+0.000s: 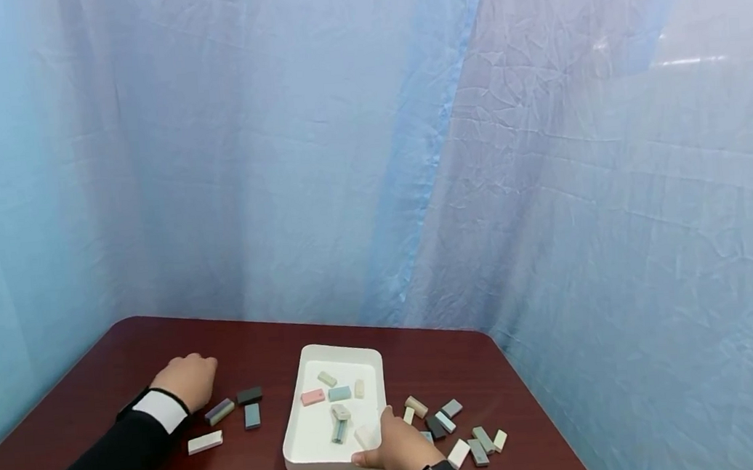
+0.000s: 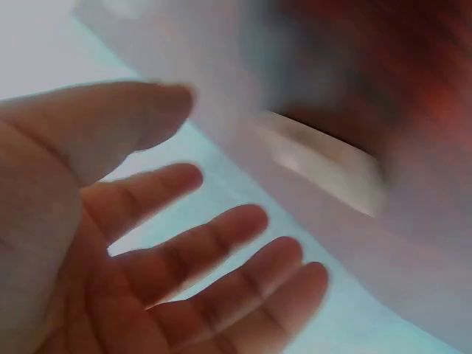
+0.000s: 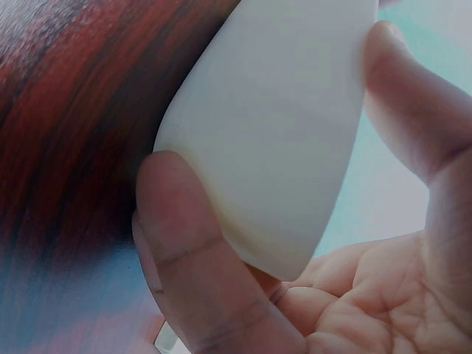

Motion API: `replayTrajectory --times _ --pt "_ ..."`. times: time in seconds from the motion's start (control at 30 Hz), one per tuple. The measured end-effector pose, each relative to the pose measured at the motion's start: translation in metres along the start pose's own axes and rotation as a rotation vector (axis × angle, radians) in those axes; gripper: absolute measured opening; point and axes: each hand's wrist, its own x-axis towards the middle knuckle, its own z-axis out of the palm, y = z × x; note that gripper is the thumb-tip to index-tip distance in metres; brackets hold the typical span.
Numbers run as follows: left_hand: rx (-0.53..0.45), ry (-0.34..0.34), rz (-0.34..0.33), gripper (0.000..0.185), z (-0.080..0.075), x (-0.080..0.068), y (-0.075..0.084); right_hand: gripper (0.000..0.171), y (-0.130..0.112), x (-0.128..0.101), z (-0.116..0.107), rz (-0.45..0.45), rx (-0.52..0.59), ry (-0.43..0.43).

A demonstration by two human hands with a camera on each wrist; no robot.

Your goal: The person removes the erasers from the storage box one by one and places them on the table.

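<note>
A shallow white tray (image 1: 300, 415) stands mid-table, with several small blocks inside, among them a pink block (image 1: 312, 397) and a blue block (image 1: 339, 393). My right hand (image 1: 406, 445) grips the tray's near right corner. In the right wrist view, its thumb lies at one edge of the white wall (image 3: 273, 110) and its fingers at the other. My left hand (image 1: 188, 381) is over the table's left side, holding nothing. Its fingers look spread and loosely bent in the left wrist view. Nearest to it is a grey-brown block (image 1: 220, 412).
A dark block (image 1: 249, 395), a blue-grey block (image 1: 252, 417) and a white block (image 1: 205, 442) lie left of the tray. Several loose blocks, including a grey one (image 1: 451, 408), are scattered to its right. The dark red table (image 1: 239, 339) backs onto a blue curtain (image 1: 293, 161).
</note>
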Motion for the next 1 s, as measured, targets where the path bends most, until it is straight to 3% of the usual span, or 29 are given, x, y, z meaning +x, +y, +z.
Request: replayTrajectory --times 0.17,0.37,0.43,0.6,0.73,1.0 --pt "0.019 0.044 0.064 0.026 -0.007 0.013 0.038 0.111 0.0 0.0 0.0 0.001 0.007 0.006" --pt "0.08 0.105 0.177 0.019 -0.01 0.024 0.084 0.111 0.0 0.0 0.001 -0.009 0.012 0.005" --pt "0.06 0.108 0.252 0.015 -0.008 0.026 0.1 0.112 -0.001 -0.001 0.001 -0.007 0.008 0.004" --pt "0.031 0.032 0.503 0.018 0.006 0.024 0.136 0.112 -0.005 -0.004 -0.002 -0.01 -0.015 -0.005" --pt "0.059 0.002 0.64 0.023 0.018 0.019 0.149 0.111 -0.006 -0.004 -0.003 -0.015 -0.026 -0.013" --pt "-0.012 -0.052 0.744 0.04 0.027 0.02 0.16 0.11 -0.006 -0.006 -0.005 -0.011 -0.027 -0.029"
